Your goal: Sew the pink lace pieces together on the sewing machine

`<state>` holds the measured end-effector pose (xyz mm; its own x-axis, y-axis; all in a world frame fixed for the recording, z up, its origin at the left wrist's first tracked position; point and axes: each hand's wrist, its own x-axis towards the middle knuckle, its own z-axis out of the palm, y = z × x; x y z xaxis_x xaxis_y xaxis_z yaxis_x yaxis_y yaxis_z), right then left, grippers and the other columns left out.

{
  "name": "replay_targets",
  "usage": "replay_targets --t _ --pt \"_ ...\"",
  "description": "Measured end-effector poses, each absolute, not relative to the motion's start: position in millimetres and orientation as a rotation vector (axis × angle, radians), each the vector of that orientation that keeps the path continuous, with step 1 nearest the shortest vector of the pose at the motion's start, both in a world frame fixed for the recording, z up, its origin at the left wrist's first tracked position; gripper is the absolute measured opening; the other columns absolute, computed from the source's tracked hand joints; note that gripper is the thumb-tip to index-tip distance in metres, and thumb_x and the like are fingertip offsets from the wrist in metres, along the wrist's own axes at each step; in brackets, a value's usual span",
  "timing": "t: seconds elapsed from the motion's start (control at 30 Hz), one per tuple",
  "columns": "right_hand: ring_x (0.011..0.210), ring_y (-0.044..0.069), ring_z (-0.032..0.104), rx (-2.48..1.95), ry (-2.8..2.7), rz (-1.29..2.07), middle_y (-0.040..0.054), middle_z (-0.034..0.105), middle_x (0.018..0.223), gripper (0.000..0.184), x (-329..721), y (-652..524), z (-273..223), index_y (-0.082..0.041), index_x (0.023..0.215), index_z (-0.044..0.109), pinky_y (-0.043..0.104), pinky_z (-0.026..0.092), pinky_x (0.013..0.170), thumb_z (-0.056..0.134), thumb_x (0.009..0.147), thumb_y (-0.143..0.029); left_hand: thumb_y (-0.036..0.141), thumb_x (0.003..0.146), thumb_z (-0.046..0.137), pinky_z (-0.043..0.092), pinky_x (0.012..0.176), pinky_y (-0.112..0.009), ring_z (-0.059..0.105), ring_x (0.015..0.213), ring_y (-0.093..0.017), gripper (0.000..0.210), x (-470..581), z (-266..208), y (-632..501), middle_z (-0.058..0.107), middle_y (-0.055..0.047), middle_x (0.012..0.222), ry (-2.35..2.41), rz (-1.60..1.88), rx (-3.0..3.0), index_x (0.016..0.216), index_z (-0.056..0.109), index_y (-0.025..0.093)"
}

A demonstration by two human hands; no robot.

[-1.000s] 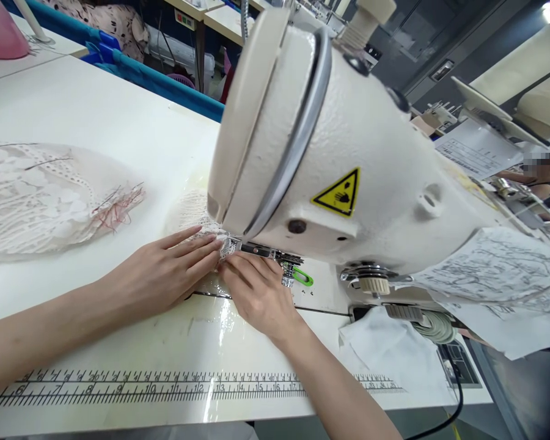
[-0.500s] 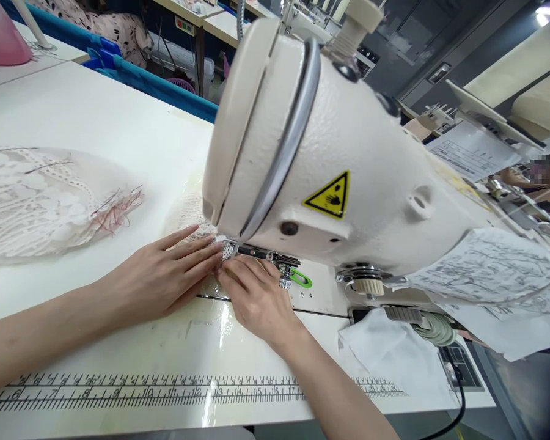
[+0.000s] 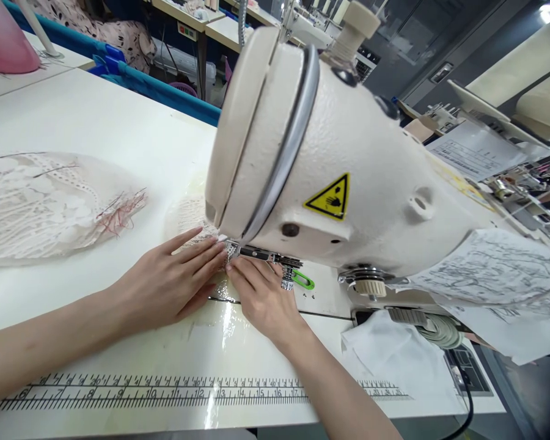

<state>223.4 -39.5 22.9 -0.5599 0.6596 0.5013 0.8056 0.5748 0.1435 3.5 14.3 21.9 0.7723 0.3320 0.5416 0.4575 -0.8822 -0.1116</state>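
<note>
My left hand [image 3: 174, 281] lies flat with its fingers stretched out on a white lace piece [image 3: 190, 214], left of the sewing machine's needle area. Close beside it, my right hand [image 3: 263, 296] is closed, its fingers curled and pressed together at the lace edge, just in front of the presser foot. The fingertips of both hands nearly meet there. Above them looms the cream sewing machine head [image 3: 256, 134], which hides the needle and part of the lace. A green clip-like part [image 3: 303, 280] sits right of my right hand.
More white lace [image 3: 41, 208] with loose red threads lies on the table at left. A ruler strip [image 3: 174, 391] runs along the front edge. White cloth [image 3: 398, 348] lies at right, beside a coil of pale green tape [image 3: 440, 330]. A pink object [image 3: 9, 46] stands far left.
The whole view has shifted slightly. My right hand has moved a little to the right, away from my left fingertips. The left hand stays flat on the lace.
</note>
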Motion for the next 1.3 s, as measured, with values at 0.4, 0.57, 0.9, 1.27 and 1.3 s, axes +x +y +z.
replay_targets --t 0.4,0.57,0.9,1.27,1.3 --pt "0.092 0.016 0.067 -1.242 -2.412 -0.635 0.0048 0.078 0.112 0.026 231 -39 24 -0.016 0.106 0.074 0.032 0.047 0.075 0.052 0.101 -0.003 0.027 0.106 0.042 0.045 0.116 -0.044 0.069 0.121 -0.030 0.041 9 20 10 0.075 -0.017 0.126 -0.654 -0.772 -2.743 0.123 0.074 0.007" --pt "0.087 0.017 0.067 -1.386 -2.452 -0.602 0.0042 0.077 0.118 0.028 233 -42 22 -0.020 0.117 0.073 0.034 0.046 0.067 0.055 0.101 -0.006 0.031 0.107 0.040 0.050 0.110 -0.047 0.070 0.121 -0.032 0.044 9 18 10 0.077 -0.016 0.122 -0.707 -0.726 -2.737 0.124 0.074 0.009" --pt "0.068 0.017 0.063 -1.443 -2.414 -0.701 0.0019 0.080 0.104 0.036 232 -40 22 -0.020 0.115 0.075 0.035 0.037 0.054 0.056 0.092 0.000 0.031 0.109 0.037 0.051 0.108 -0.051 0.067 0.126 -0.034 0.044 12 17 12 0.075 -0.016 0.126 -0.753 -0.644 -2.732 0.125 0.072 0.009" --pt "0.068 0.016 0.063 -1.414 -2.425 -0.639 0.0037 0.079 0.107 0.033 234 -37 20 -0.019 0.119 0.074 0.033 0.041 0.055 0.057 0.095 -0.002 0.015 0.108 0.038 0.051 0.112 -0.043 0.070 0.123 -0.027 0.040 7 16 9 0.075 -0.014 0.127 -0.660 -0.686 -2.702 0.124 0.073 0.008" --pt "0.072 0.016 0.065 -1.399 -2.425 -0.616 0.0037 0.079 0.110 0.034 233 -37 20 -0.019 0.119 0.073 0.032 0.043 0.058 0.058 0.096 -0.002 0.015 0.108 0.038 0.050 0.113 -0.043 0.070 0.123 -0.027 0.040 7 15 8 0.074 -0.015 0.129 -0.667 -0.713 -2.720 0.125 0.073 0.008"
